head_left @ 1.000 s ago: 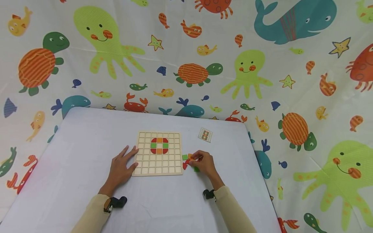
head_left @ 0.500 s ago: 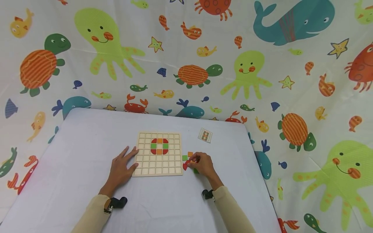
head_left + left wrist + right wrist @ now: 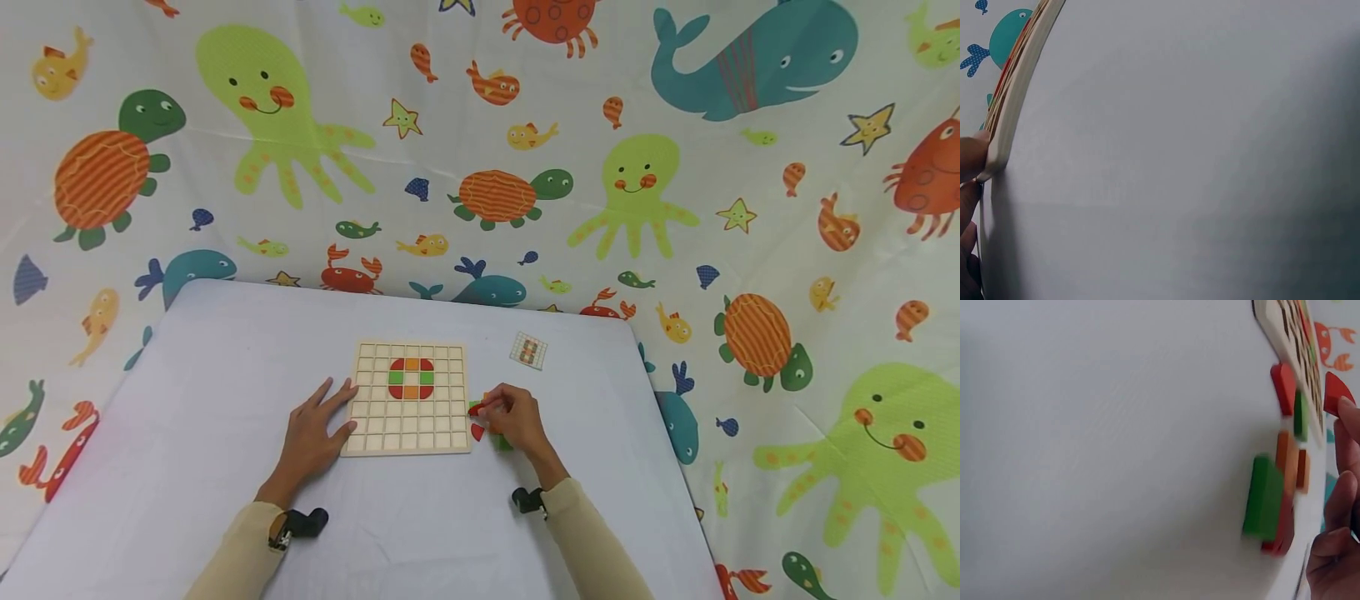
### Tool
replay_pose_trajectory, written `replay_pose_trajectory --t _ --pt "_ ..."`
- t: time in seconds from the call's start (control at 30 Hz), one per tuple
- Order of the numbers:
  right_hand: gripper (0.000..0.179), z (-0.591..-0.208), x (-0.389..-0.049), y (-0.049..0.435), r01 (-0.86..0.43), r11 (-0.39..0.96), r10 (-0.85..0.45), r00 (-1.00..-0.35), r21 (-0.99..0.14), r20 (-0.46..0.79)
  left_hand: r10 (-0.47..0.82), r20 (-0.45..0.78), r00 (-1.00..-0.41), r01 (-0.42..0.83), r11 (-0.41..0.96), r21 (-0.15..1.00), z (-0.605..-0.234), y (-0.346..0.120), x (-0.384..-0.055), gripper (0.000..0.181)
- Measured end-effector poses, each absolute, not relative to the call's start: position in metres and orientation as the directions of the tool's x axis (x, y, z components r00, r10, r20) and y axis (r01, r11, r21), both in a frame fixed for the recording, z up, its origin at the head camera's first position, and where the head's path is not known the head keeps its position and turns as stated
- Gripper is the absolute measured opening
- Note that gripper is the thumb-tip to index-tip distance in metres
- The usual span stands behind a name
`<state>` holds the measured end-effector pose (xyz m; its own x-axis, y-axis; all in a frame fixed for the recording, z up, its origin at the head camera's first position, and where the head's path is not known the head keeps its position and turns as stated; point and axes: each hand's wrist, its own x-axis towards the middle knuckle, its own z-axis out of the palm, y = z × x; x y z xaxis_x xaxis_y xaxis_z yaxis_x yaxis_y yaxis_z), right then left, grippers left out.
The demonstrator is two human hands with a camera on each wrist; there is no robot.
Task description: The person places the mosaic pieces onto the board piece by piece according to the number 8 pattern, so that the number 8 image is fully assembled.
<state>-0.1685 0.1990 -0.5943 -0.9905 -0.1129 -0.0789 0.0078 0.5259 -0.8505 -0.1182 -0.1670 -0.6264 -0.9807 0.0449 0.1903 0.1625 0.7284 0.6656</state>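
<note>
A square wooden grid board (image 3: 408, 426) lies on the table, with a ring of red, orange and green tiles (image 3: 411, 364) set in its upper cells. My left hand (image 3: 309, 432) rests with spread fingers along the board's left edge, its thumb near the front corner. Off the board's right edge, my right hand (image 3: 519, 419) pinches a red quarter-round tile (image 3: 1337, 394) between thumb and fingertips, raised over the loose pieces. Below that hand lie another red tile (image 3: 477, 432) and a green block (image 3: 1264, 497); orange tiles (image 3: 1282, 453) sit beside it, mostly hidden in the head view.
A small card (image 3: 528, 350) printed with a grid and a coloured pattern lies behind the loose pieces, right of the board. The white-covered table (image 3: 262, 333) ends at a hanging cloth (image 3: 495, 125) printed with sea animals.
My right hand has let an orange tile go among the loose pieces, then picked up a red quarter-round tile and lifted it slightly toward the board. The left hand stays in place.
</note>
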Motion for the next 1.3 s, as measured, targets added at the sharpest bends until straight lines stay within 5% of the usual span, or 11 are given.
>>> replay_pose_trajectory --t 0.67,1.3 --pt "0.011 -0.590 -0.171 0.108 -0.104 0.492 -0.222 -0.975 -0.864 -0.009 0.046 0.160 -0.986 0.142 0.731 0.667 -0.628 -0.168 -0.119 0.062" --pt "0.013 -0.592 -0.178 0.056 -0.015 0.627 -0.175 -0.977 -0.779 -0.122 0.047 0.176 -0.983 0.153 0.734 0.661 -0.631 -0.168 -0.119 0.061"
